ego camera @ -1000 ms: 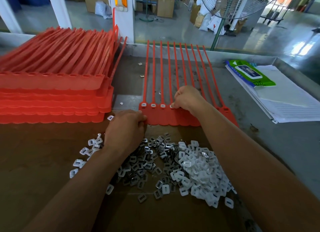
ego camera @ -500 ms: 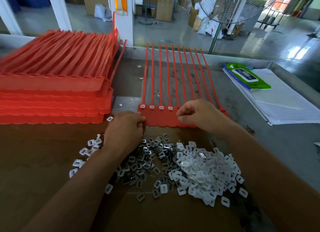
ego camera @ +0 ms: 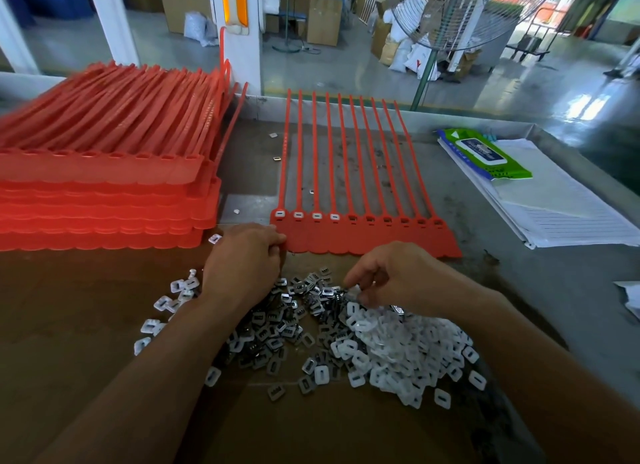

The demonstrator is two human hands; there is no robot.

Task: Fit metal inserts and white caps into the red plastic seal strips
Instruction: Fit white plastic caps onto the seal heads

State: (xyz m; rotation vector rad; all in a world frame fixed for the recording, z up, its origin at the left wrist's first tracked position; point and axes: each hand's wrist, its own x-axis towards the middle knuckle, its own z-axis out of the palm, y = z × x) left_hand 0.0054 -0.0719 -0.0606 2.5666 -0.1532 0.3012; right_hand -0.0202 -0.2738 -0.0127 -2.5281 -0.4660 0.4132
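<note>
**Seal strip held at its corner, right hand in the parts pile**

Head view. One red seal strip (ego camera: pixel 367 240), a comb of ten joined tails, lies flat on the tabletop (ego camera: pixel 519 290), with the tails pointing far and the head row near. The four leftmost heads carry fitted caps (ego camera: pixel 306 215). The six heads to their right show open slots.

The left hand (ego camera: pixel 242 263) is at the near left corner of the strip, and its grip is closed on that edge.

The right hand (ego camera: pixel 398 276) is near the strip's near edge, fingers curled down into the loose parts. Whether its grip holds a piece cannot be told.

The metal inserts (ego camera: pixel 273 332) lie heaped between the forearms on a brown cardboard sheet (ego camera: pixel 69 308). The white caps (ego camera: pixel 398 346) are heaped just to their right, and the two heaps touch. A few caps lie scattered to the left.

A stack of red strips (ego camera: pixel 104 193) stands at the left, just beside the single strip. At the far right a green wipes pack (ego camera: pixel 485 155) rests on lined papers (ego camera: pixel 561 214).
</note>
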